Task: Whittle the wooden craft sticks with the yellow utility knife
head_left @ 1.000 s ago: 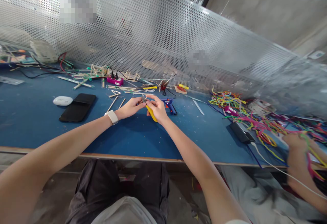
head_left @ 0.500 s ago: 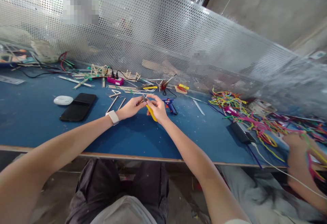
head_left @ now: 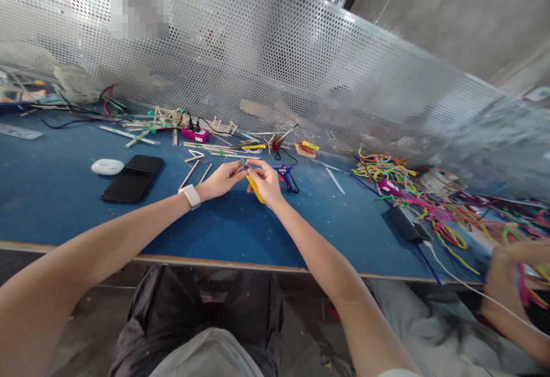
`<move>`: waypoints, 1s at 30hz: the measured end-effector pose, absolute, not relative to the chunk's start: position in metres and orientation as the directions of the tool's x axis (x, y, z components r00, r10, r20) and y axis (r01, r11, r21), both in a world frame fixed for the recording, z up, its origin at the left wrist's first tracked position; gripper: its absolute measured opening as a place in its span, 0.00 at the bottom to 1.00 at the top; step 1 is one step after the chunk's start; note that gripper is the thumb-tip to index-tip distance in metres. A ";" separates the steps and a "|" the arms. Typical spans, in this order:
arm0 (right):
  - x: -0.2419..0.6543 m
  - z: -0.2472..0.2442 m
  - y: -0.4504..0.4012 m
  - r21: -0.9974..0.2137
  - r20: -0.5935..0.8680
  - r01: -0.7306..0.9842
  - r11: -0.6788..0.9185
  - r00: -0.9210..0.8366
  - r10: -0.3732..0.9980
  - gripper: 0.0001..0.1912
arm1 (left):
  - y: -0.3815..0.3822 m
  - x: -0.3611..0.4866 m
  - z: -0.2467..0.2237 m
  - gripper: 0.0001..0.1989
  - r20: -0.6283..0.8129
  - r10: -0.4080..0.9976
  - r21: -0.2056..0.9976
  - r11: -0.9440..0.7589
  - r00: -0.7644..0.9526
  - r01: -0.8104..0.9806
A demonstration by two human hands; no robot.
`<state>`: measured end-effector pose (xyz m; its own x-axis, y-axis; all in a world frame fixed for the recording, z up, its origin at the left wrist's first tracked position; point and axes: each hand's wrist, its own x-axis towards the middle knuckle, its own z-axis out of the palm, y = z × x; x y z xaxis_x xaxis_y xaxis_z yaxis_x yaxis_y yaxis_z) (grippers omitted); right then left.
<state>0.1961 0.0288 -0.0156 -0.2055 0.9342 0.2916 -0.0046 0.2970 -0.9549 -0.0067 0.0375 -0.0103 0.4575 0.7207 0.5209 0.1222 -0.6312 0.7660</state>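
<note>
My right hand (head_left: 267, 184) is closed around yellow-handled pliers (head_left: 255, 188); their grey metal head points up and left towards my other hand. With fingertips pinched together, my left hand (head_left: 223, 180) meets the head of the pliers. Whatever thin piece lies between those fingers is mostly hidden. Just right of my right hand lies a blue glue gun (head_left: 287, 177). Short wooden sticks (head_left: 189, 174) rest on the blue table (head_left: 215, 234) left of my left hand, beside a small piece made of joined sticks (head_left: 194, 156).
A black phone (head_left: 134, 179) and a white case (head_left: 107, 167) lie at left. Behind are a magenta power strip (head_left: 195, 134), a yellow cutter knife (head_left: 253, 146) and a mesh screen (head_left: 258, 50). At right are colourful pipe cleaners (head_left: 387, 168), a black box (head_left: 408, 225) and another person's arm (head_left: 507, 297).
Both my hands stay almost in place, with the pliers' head shifting only slightly between them. At right, the other person's arm has moved lower and closer to the table edge.
</note>
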 end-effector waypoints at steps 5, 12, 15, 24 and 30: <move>0.196 -0.015 0.029 -0.958 0.283 -0.004 0.288 -0.203 0.937 0.30 | 0.038 -0.009 -0.010 0.18 0.506 0.734 0.760 -0.628 0.452 0.169; 0.197 -0.016 0.029 -0.956 0.287 -0.002 0.293 -0.205 0.936 0.31 | 0.040 -0.009 -0.012 0.20 0.494 0.752 0.772 -0.610 0.437 0.178; 0.197 -0.016 0.029 -0.950 0.306 0.006 0.313 -0.183 0.934 0.30 | 0.037 -0.007 -0.013 0.23 0.476 0.774 0.805 -0.575 0.418 0.146; 0.197 -0.016 0.029 -0.954 0.295 0.009 0.301 -0.181 0.938 0.29 | 0.035 -0.005 -0.014 0.23 0.448 0.807 0.838 -0.529 0.386 0.134; 0.198 -0.017 0.030 -0.958 0.281 -0.008 0.285 -0.211 0.936 0.30 | 0.034 -0.007 -0.011 0.25 0.433 0.795 0.846 -0.521 0.423 0.112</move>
